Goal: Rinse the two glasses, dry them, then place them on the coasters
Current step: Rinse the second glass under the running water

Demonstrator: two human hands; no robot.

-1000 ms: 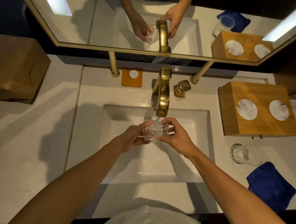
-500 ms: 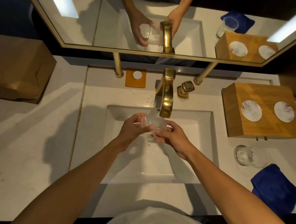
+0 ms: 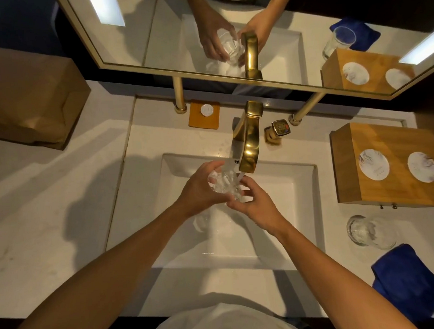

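A pale stone vanity counter [image 3: 46, 202] runs under a gold-framed wall mirror [image 3: 204, 72]; at its far left lies a brown paper-wrapped block [image 3: 26, 100]. Behind the basin sits a small orange square tray [image 3: 203, 114] holding a round white disc. The white rectangular sink [image 3: 298, 210] is recessed into the counter, and water runs from the curved polished gold faucet [image 3: 250, 141] above it. Under the stream, the left hand [image 3: 200, 191] curls around a clear ribbed glass [image 3: 223, 183], while the right hand [image 3: 254, 202] pinches its lower end. To the right, a wooden box [image 3: 392, 193] carries two round white marbled coasters [image 3: 374, 164]. Below it a second clear glass [image 3: 372, 232] stands on the counter, just beside a folded dark blue cloth [image 3: 406, 279].
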